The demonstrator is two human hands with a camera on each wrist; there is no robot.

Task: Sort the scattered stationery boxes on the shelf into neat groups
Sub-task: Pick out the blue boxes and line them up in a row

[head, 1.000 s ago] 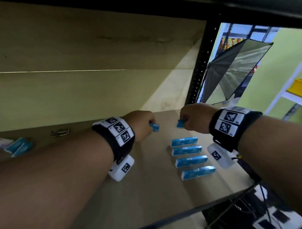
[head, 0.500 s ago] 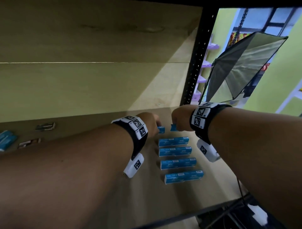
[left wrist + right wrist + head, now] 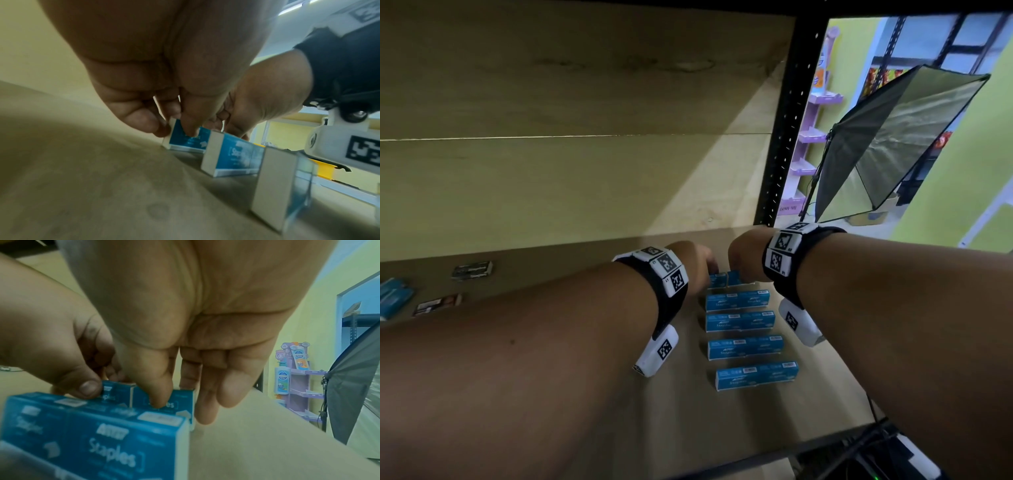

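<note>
Behind blue rows (image 3: 739, 322), hands (image 3: 717, 265) pinching boxes (image 3: 726, 279)

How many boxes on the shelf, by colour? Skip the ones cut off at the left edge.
Blue staples boxes: 10 (four rows of 2, plus 1 pinched by the left hand and 1 by the right hand)
Dark boxes: 2
Total: 12
</note>
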